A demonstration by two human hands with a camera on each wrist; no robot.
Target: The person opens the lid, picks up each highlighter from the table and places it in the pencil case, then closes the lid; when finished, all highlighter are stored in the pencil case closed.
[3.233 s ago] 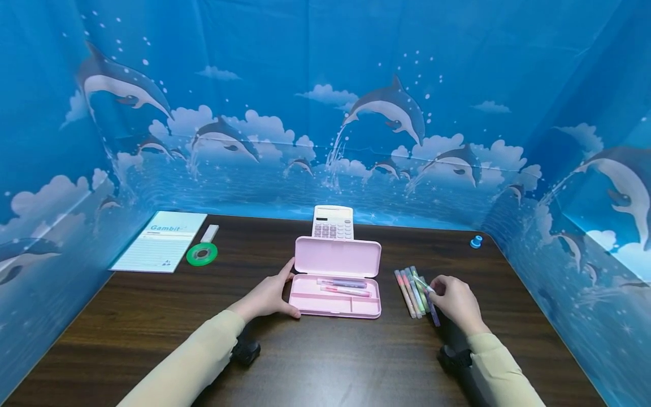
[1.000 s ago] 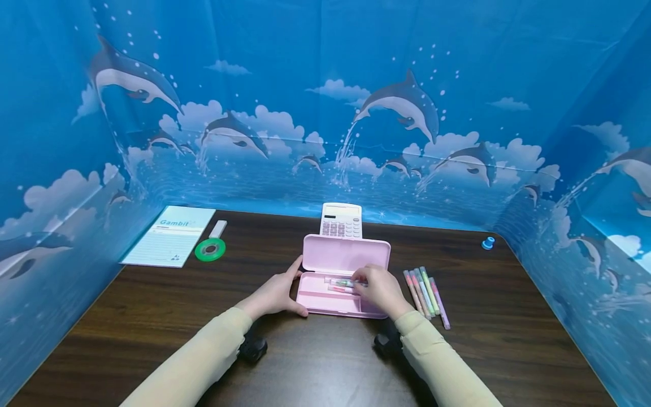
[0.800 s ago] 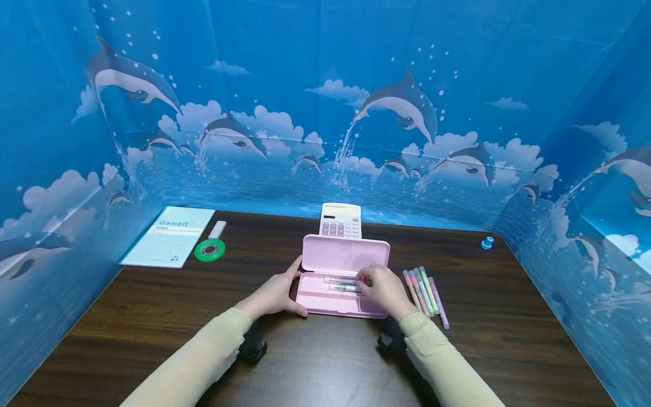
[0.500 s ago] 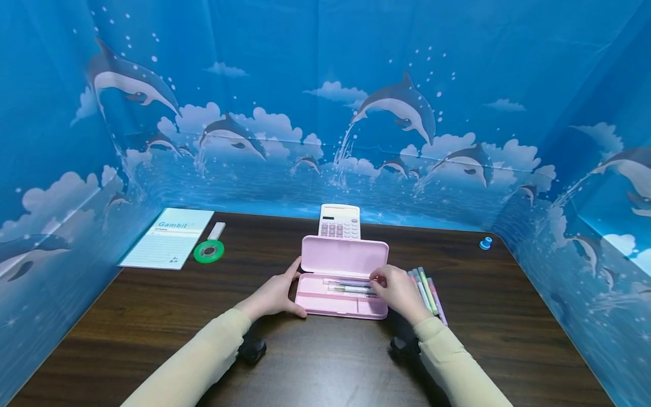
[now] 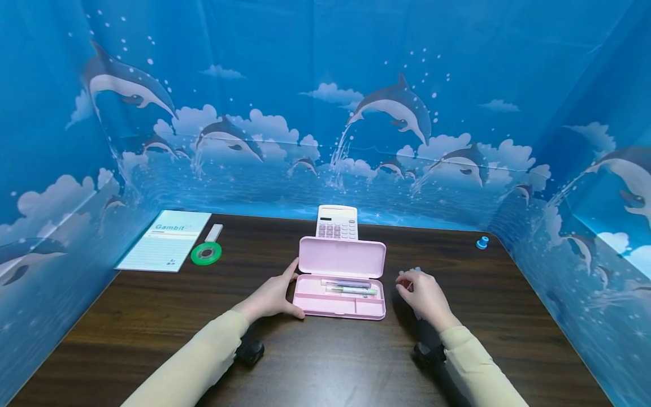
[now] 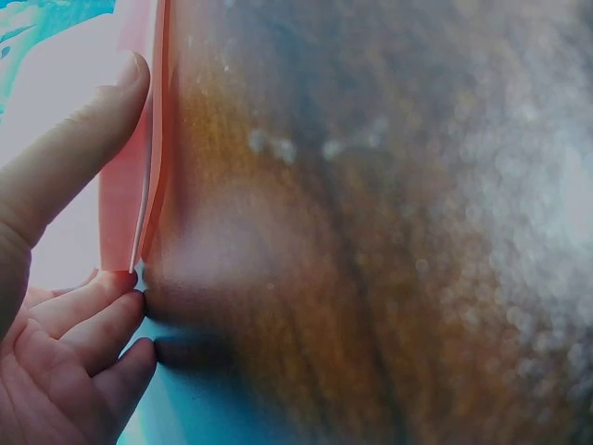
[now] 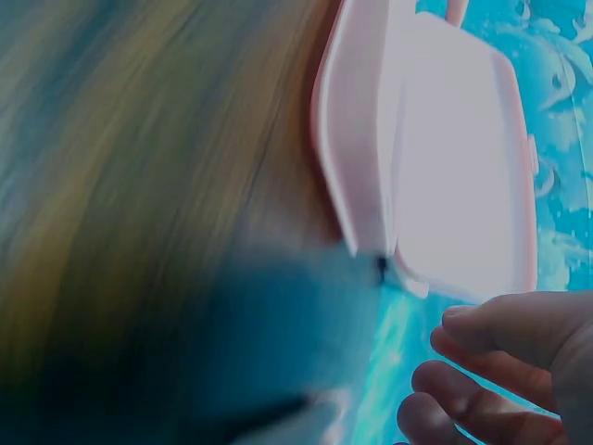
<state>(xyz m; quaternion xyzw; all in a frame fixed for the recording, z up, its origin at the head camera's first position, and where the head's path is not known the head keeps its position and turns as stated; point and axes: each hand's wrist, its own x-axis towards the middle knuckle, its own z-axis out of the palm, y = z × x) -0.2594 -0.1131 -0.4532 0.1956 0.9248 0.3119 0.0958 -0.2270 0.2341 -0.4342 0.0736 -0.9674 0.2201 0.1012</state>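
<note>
While left hand [image 5: 272, 297] rests on left end of open pink case [image 5: 339, 299], right hand [image 5: 424, 294] loose, holding nothing, over pens right of case. Pens likely light, hard, roll easy; pinch at middle.

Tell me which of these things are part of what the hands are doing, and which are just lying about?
In use:
pink pencil case, steadied by left hand
pens in case
loose pens under right hand

Lying about:
calculator
notepad
green tape roll
blue pushpin

The pink pencil case [image 5: 339, 285] lies open mid-table, holding perhaps three pens [image 5: 351, 288] in its tray.
</note>
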